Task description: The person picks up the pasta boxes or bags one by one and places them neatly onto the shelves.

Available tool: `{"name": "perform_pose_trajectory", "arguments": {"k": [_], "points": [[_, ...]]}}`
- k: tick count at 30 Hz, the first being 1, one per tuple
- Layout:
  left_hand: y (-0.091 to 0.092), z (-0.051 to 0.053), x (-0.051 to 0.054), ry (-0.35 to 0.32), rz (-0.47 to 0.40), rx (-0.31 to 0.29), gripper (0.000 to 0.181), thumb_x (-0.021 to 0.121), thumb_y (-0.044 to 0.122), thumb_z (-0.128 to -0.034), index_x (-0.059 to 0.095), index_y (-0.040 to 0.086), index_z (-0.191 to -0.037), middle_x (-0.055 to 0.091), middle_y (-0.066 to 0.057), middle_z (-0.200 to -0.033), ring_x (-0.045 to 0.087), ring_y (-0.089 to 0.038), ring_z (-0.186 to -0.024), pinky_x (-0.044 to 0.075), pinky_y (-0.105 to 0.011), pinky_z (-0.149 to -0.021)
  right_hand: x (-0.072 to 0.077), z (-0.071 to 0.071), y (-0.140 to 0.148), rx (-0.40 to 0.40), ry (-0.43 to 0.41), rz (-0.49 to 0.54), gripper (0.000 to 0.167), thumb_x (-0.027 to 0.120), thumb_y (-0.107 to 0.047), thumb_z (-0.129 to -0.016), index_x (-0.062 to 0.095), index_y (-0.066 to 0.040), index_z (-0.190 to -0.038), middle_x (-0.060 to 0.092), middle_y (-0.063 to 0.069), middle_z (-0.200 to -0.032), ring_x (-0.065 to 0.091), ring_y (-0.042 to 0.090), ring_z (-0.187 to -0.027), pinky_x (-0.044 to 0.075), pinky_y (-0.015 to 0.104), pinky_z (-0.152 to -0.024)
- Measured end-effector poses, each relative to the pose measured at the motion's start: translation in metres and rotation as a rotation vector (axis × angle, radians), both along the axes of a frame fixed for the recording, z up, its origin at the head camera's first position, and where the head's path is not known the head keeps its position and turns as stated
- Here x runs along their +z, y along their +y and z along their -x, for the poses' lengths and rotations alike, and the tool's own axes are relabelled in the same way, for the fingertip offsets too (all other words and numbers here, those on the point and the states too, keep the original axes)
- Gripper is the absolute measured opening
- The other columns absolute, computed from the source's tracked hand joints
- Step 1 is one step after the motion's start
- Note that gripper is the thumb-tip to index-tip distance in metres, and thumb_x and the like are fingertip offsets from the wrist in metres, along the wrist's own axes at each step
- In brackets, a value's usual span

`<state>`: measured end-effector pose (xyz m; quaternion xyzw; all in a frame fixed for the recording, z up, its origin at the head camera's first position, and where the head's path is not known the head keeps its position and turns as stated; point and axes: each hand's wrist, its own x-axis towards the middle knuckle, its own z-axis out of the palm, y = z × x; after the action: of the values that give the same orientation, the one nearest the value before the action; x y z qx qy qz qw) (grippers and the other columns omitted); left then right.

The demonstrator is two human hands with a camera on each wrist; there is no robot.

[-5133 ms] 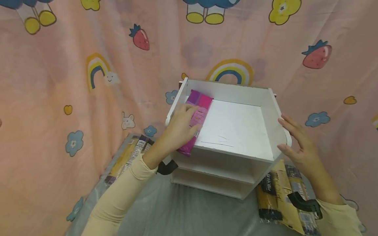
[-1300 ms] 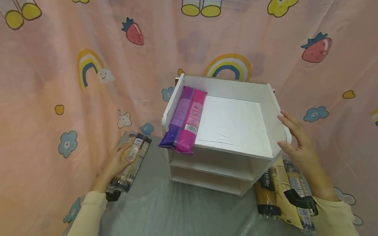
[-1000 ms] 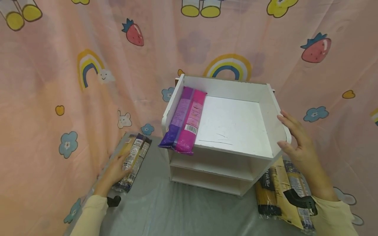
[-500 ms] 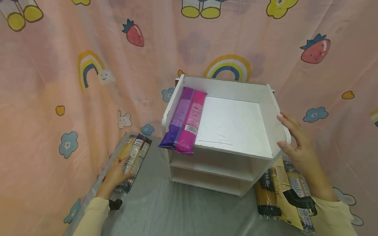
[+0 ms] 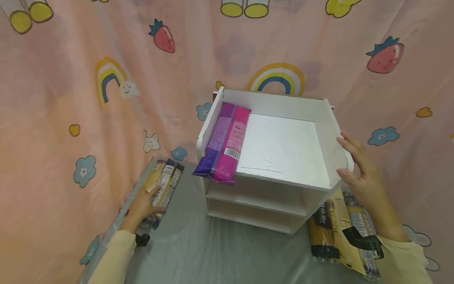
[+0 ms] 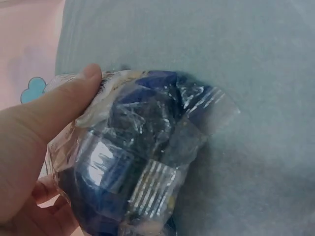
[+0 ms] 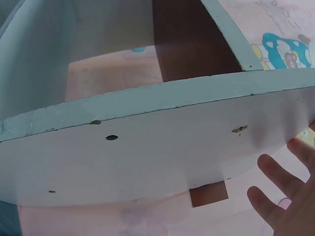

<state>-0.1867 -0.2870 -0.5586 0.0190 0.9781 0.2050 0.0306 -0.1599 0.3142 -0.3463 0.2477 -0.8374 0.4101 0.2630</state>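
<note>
My left hand is at the near end of a plastic-wrapped spaghetti packet on the left of the table. In the left wrist view the thumb lies over the crinkled wrapper and the other fingers curl round its far side. A white shelf unit stands in the centre. On its top, along the left wall, lies a purple and pink packet with its near end jutting past the front edge. My right hand rests against the unit's right side panel, fingers spread and fairly straight.
Several yellow and dark packets lie on the table right of the unit. Another yellow packet lies beside the left one. Grey cloth covers the table, and a printed pink curtain hangs behind.
Five seconds ago my left hand was on the purple and pink packet; it has since gone to the left-hand packets, lately shifting slightly right. My right hand stays at the side panel.
</note>
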Motion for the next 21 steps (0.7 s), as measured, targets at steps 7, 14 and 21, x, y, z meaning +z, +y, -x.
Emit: {"name": "perform_pose_trajectory", "arguments": {"k": [7, 14, 21], "points": [[0.0039, 0.0021, 0.0011, 0.035, 0.001, -0.03, 0.088, 0.086, 0.032, -0.0726, 0.047, 0.005, -0.146, 0.056, -0.038, -0.131, 0.053, -0.056, -0.12, 0.044, -0.065, -0.097, 0.0007, 0.0005, 0.0028, -0.014, 0.006, -0.011, 0.06, 0.061, -0.002, -0.089, 0.045, -0.005, -0.147, 0.032, 0.005, -0.163, 0.027, 0.003, -0.149, 0.022, 0.012, -0.116], [0.0073, -0.0006, -0.0005, 0.036, -0.019, 0.052, 0.083, 0.084, 0.032, -0.0739, 0.048, 0.011, -0.146, 0.058, -0.031, -0.133, 0.056, -0.054, -0.117, 0.047, -0.066, -0.091, 0.0035, 0.0001, 0.0025, 0.001, 0.002, -0.009, 0.061, 0.061, -0.002, -0.088, 0.045, -0.004, -0.146, 0.033, 0.005, -0.162, 0.029, 0.005, -0.149, 0.027, 0.01, -0.112], [0.0034, -0.0042, -0.0044, 0.046, -0.154, 0.13, 0.074, 0.076, 0.024, -0.0807, 0.047, 0.014, -0.148, 0.052, -0.029, -0.142, 0.053, -0.052, -0.123, 0.046, -0.064, -0.093, 0.0015, -0.001, 0.001, -0.005, 0.012, -0.025, 0.06, 0.061, -0.002, -0.088, 0.045, -0.004, -0.146, 0.033, 0.004, -0.162, 0.029, 0.003, -0.148, 0.028, 0.008, -0.11]]}}
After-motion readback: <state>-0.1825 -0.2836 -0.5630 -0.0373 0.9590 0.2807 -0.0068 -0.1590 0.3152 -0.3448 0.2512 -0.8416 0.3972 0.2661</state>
